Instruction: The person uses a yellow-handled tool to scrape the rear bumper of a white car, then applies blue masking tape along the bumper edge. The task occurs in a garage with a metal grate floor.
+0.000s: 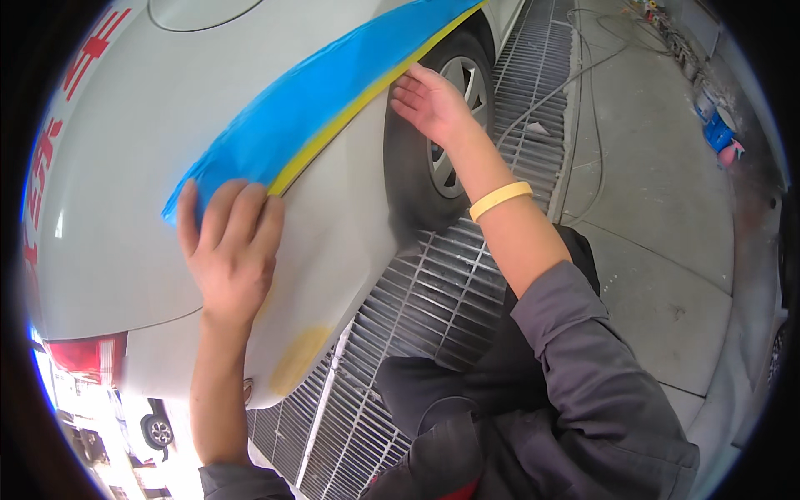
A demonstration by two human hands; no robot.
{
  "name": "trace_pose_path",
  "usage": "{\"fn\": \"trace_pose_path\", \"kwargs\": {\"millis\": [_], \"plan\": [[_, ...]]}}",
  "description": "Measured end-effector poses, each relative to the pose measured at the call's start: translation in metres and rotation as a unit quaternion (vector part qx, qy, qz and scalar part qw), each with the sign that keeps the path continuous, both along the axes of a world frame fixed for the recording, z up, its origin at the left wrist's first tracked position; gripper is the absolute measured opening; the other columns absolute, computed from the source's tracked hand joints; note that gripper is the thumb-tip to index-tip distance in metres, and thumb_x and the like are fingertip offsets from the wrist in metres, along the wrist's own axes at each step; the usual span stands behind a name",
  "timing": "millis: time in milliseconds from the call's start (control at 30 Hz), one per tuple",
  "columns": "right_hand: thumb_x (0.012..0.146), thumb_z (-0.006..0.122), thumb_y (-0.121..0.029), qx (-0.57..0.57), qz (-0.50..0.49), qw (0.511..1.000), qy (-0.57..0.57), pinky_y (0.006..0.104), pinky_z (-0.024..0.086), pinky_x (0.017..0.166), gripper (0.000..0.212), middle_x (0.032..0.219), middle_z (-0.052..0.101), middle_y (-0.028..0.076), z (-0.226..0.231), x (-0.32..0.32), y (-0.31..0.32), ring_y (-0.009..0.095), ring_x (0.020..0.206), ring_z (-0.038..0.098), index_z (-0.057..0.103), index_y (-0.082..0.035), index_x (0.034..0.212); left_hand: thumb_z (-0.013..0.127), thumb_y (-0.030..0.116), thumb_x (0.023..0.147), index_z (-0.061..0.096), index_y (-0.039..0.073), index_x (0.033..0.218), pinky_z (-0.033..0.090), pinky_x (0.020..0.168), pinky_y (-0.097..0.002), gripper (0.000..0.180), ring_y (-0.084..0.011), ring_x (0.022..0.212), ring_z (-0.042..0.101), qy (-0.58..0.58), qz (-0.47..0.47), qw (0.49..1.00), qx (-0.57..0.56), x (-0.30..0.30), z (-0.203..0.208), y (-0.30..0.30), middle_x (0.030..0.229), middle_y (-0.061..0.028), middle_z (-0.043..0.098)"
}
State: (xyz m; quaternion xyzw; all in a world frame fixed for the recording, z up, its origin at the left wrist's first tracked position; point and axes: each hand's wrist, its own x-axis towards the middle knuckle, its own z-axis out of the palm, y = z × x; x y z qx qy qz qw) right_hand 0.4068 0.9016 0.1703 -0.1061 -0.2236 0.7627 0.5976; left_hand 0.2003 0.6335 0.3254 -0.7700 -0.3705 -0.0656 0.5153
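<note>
A strip of blue masking film (308, 96) with a yellow tape edge (333, 125) runs over the rear side of a pale car body (142, 183), following the top of the wheel arch. My left hand (233, 246) is at the strip's near end, its fingers bent over the film and the tape's end; the thumb is hidden. My right hand (429, 102) is beside the rear wheel (458, 125), palm turned up. Its fingers are loosely bent and apart, and the fingertips touch or nearly touch the tape edge at the arch. Nothing shows in that palm.
Metal floor grating (417, 308) lies under the car and my knees. A hose (600, 142) trails over the concrete floor (658, 225) on the right. Blue containers (717, 129) stand by the wall. A yellowish patch (300, 358) marks the bumper near the red tail light (87, 354).
</note>
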Motion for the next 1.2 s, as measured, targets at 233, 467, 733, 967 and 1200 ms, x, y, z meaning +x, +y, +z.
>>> {"fn": "trace_pose_path", "kwargs": {"millis": [233, 467, 733, 967, 1200], "plan": [[0.102, 0.075, -0.026, 0.102, 0.034, 0.993, 0.055, 0.0421, 0.054, 0.103, 0.021, 0.113, 0.074, 0.007, -0.013, -0.003, 0.005, 0.024, 0.107, 0.069, 0.068, -0.011, 0.116, 0.074, 0.003, 0.080, 0.077, 0.014, 0.096, 0.033, 0.125, -0.0519, 0.020, -0.0200, 0.111, 0.070, 0.026, 0.044, 0.998, 0.034, 0.009, -0.011, 0.008, 0.106, -0.0002, 0.073], [0.101, 0.077, -0.023, 0.090, -0.029, 0.995, 0.038, 0.0375, 0.059, 0.092, 0.018, 0.100, 0.075, 0.005, -0.010, -0.011, 0.009, 0.019, 0.094, 0.072, 0.071, -0.009, 0.110, 0.079, 0.002, 0.081, 0.083, 0.019, 0.106, 0.033, 0.127, -0.0520, 0.030, -0.0189, 0.115, 0.069, 0.051, 0.105, 0.993, 0.032, 0.010, -0.017, -0.002, 0.109, 0.0016, 0.075], [0.101, 0.077, -0.018, 0.052, -0.084, 0.995, 0.027, 0.0327, 0.064, 0.079, 0.016, 0.093, 0.075, 0.007, -0.003, -0.018, 0.005, 0.015, 0.081, 0.073, 0.073, -0.003, 0.106, 0.083, 0.002, 0.080, 0.083, 0.021, 0.104, 0.033, 0.127, -0.0506, 0.031, -0.0170, 0.116, 0.068, 0.048, 0.125, 0.990, 0.048, 0.014, -0.025, 0.000, 0.109, 0.0034, 0.075], [0.099, 0.079, -0.018, 0.028, -0.094, 0.995, -0.011, 0.0329, 0.063, 0.076, 0.017, 0.091, 0.075, 0.006, 0.005, -0.016, 0.003, 0.016, 0.079, 0.073, 0.073, -0.004, 0.105, 0.081, -0.002, 0.080, 0.083, 0.020, 0.104, 0.033, 0.127, -0.0503, 0.033, -0.0174, 0.113, 0.068, 0.046, 0.103, 0.992, 0.050, 0.010, -0.025, 0.004, 0.108, 0.0031, 0.074], [0.099, 0.080, -0.019, 0.029, -0.086, 0.996, -0.019, 0.0325, 0.062, 0.077, 0.017, 0.091, 0.075, 0.005, 0.005, -0.013, 0.002, 0.015, 0.080, 0.073, 0.072, -0.005, 0.104, 0.080, -0.003, 0.079, 0.084, 0.019, 0.106, 0.033, 0.127, -0.0507, 0.035, -0.0174, 0.113, 0.068, 0.035, 0.083, 0.995, 0.042, 0.003, -0.025, 0.001, 0.108, 0.0028, 0.074]]}}
